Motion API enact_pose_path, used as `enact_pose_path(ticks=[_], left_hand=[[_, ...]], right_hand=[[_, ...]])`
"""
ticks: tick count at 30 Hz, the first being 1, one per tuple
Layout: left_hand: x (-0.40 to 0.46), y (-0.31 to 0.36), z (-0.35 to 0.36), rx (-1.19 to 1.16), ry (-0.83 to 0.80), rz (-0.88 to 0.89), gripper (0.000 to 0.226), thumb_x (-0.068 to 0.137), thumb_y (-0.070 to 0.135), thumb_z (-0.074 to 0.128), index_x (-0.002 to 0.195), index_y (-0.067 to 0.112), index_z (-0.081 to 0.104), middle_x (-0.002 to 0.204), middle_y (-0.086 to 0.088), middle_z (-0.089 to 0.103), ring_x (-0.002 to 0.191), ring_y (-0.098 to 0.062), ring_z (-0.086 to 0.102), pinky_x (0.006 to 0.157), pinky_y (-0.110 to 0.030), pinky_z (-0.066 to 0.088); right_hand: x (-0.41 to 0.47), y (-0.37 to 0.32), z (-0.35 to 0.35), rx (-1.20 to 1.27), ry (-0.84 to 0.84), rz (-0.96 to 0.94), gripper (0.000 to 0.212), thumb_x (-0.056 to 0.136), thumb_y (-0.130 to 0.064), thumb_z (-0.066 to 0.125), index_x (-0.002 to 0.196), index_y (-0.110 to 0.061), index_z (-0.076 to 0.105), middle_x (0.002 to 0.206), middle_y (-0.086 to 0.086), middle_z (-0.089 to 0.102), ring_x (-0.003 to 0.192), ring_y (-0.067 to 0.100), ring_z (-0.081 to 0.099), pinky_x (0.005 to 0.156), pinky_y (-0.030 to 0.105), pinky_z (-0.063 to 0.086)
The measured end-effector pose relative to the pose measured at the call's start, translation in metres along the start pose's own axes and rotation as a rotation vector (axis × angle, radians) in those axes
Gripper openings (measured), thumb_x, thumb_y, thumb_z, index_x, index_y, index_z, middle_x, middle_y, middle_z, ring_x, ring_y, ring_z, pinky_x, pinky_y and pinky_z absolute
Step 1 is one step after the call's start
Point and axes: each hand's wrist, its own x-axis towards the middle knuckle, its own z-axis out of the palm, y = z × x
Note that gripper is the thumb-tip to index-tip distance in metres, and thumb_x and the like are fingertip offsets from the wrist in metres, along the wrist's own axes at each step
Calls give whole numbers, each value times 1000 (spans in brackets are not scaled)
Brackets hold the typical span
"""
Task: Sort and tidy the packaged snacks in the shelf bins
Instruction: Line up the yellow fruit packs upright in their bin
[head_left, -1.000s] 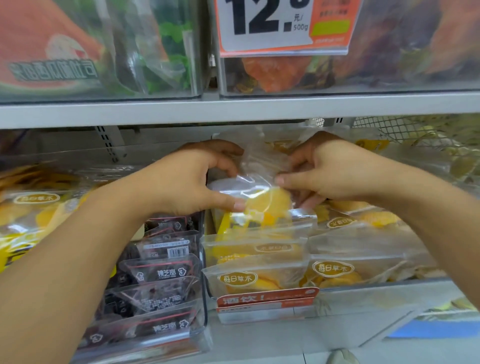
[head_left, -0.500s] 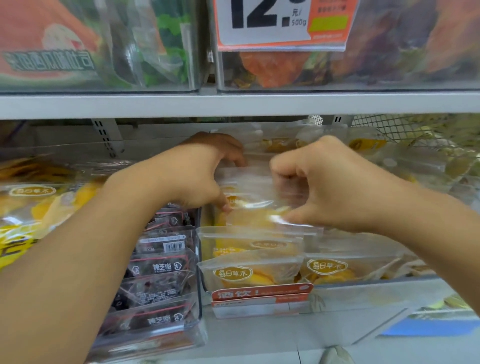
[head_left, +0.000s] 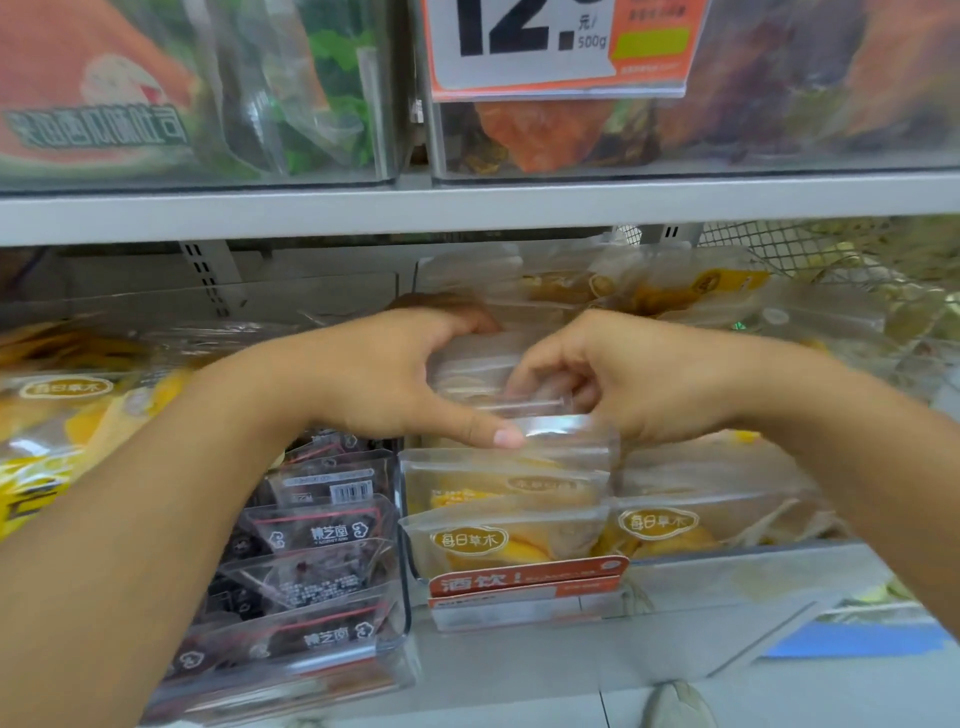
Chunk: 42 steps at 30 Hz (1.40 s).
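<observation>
- A clear plastic snack packet (head_left: 524, 395) with pale contents is held between both hands at the centre of the view, above the row of like packets in the clear plastic bin (head_left: 727, 571) at five o'clock.
- The left hand (head_left: 384, 379) grips the packet's left edge, thumb stretched along its lower seam and fingers curled over the top.
- The right hand (head_left: 623, 379) pinches the packet's right part, fingers curled round the plastic.
- Below the hands, the yellow dried-fruit packets (head_left: 498, 540) stand upright in rows in that bin, oval labels facing out; an orange price strip (head_left: 527, 582) is clipped on the bin's front.
- At seven o'clock, a second clear bin (head_left: 400, 623) holds dark snack packets with red lines (head_left: 317, 540), stacked leaning.
- At nine o'clock lie more yellow bags (head_left: 57, 410), blurred.
- The grey metal shelf (head_left: 467, 208) runs across at twelve o'clock; above it stand clear bins with orange and green packs (head_left: 530, 135) and a large white-and-orange price card (head_left: 561, 47).
- At two o'clock a wire mesh basket (head_left: 779, 249) is partly seen.
- Pale floor (head_left: 779, 696) shows at the bottom.
</observation>
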Motion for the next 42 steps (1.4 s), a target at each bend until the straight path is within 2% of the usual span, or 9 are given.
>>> enact_pose_path(ticks=[5,14,20,23,26,30,33,36,42], left_hand=[[-2,11,5,78,-52,19,80,71,67,72,138,37,41,128,18,54,109,-3,56,97,-29,48],[-10,10,3,38,-66,38,85,82,51,72,146,44,16,147,19,38,127,-1,45,111,-28,38],[-11,12,1,-47,-89,91,85,87,28,75,153,42,22,150,29,34,134,7,37,116,-26,32],[-9,15,2,-24,-112,84,83,89,29,72,152,47,21,149,24,35,133,2,39,115,-31,34],[-10,16,2,-38,-139,74,79,91,29,69,148,53,20,150,22,34,134,-1,39,114,-29,34],[-12,18,1,-47,-136,75,80,92,21,69,148,51,22,149,28,32,131,7,36,101,-9,32],[-15,16,0,-62,-120,67,74,91,14,68,138,54,27,145,26,36,126,8,39,94,-2,34],[-18,15,1,-63,-115,65,75,93,17,67,142,55,25,143,23,41,125,2,45,101,-14,40],[-20,14,2,-175,-120,71,60,97,31,60,147,48,31,146,26,40,130,7,40,114,-28,34]], right_hand=[[-22,6,-25,154,293,307,15,83,-2,76,97,-4,69,76,17,74,74,26,75,71,41,63],[2,-7,-5,379,173,358,40,97,8,47,135,-6,47,101,22,71,80,30,76,77,40,63],[-9,-19,-1,780,202,353,35,92,9,37,123,5,52,106,30,69,82,33,74,78,44,62],[-26,-29,-5,410,312,353,22,102,-17,47,117,-5,56,96,21,73,74,29,75,70,42,63],[-43,-37,-12,94,327,302,46,91,-52,59,96,-8,69,76,11,75,64,22,74,64,38,63],[-40,-36,1,-47,50,207,20,85,-34,75,81,-15,77,72,3,75,72,19,72,78,41,60],[-29,-31,3,56,112,146,17,80,-13,82,76,-10,66,58,4,69,51,11,65,55,33,56],[-25,-30,1,67,272,190,38,70,-17,90,78,-10,53,59,8,70,54,21,71,53,39,60],[-14,-32,18,-148,146,211,20,86,-28,77,77,-11,72,60,-3,70,52,10,66,57,31,57]])
